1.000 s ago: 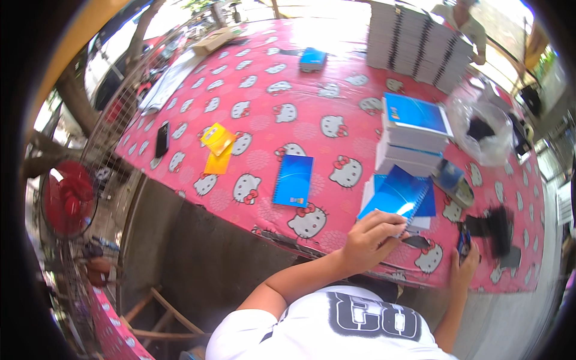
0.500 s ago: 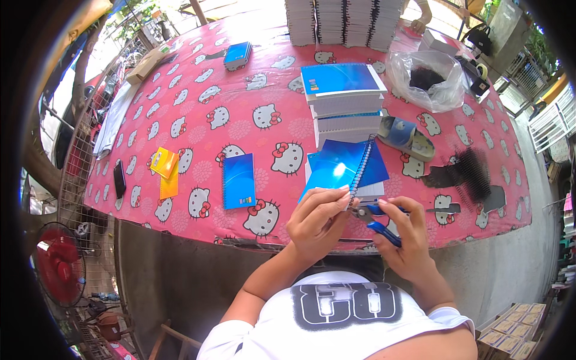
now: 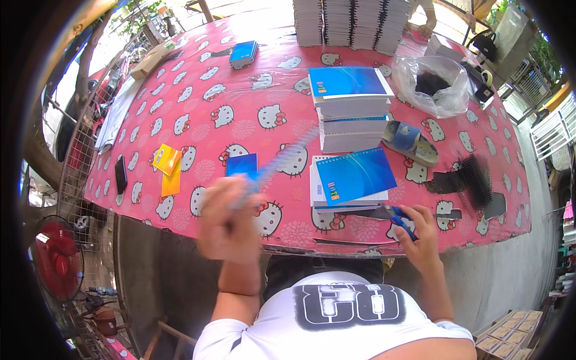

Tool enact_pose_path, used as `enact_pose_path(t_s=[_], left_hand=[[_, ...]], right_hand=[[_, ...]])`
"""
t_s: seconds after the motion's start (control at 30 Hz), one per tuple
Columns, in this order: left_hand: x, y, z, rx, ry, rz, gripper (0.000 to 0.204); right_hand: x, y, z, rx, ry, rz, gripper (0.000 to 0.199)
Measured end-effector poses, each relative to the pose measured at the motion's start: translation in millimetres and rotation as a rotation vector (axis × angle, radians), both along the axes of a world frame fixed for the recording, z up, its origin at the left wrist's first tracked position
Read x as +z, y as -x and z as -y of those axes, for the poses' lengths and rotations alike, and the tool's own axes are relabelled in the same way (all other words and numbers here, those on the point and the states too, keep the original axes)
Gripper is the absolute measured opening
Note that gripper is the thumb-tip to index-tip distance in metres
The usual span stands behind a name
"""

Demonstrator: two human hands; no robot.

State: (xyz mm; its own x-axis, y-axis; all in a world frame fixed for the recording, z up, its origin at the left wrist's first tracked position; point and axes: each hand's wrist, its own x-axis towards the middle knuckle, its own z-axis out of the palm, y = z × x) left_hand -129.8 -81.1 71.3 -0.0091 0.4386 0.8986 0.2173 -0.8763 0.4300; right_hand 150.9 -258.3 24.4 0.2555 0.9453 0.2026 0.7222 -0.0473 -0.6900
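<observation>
A table under a pink cat-print cloth point(image 3: 240, 90) carries tall stacks of spiral notebooks point(image 3: 354, 21) at its far edge and a shorter stack of blue-covered notebooks point(image 3: 351, 108) mid-table. A clear plastic bag point(image 3: 435, 84) to the right holds dark binding coils. Near the front edge lies a single blue notebook point(image 3: 354, 177). Beside it, the right hand point(image 3: 420, 237) is closed around blue-handled pliers point(image 3: 399, 217). The left hand point(image 3: 231, 219), motion-blurred, grips one end of a white spiral coil point(image 3: 282, 162) raised over the cloth.
</observation>
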Motion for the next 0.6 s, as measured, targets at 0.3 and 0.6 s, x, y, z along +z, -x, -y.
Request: enact_pose_path(t_s=[0.3, 0.6], left_hand=[[5, 56, -70, 0.178, 0.237, -0.331, 0.029], [-101, 28, -90, 0.169, 0.747, -1.248, 0.082]], right_hand=[[35, 26, -29, 0.090, -0.241, 0.412, 0.045], [49, 81, -138, 0.604, -0.029, 0.707, 0.035]])
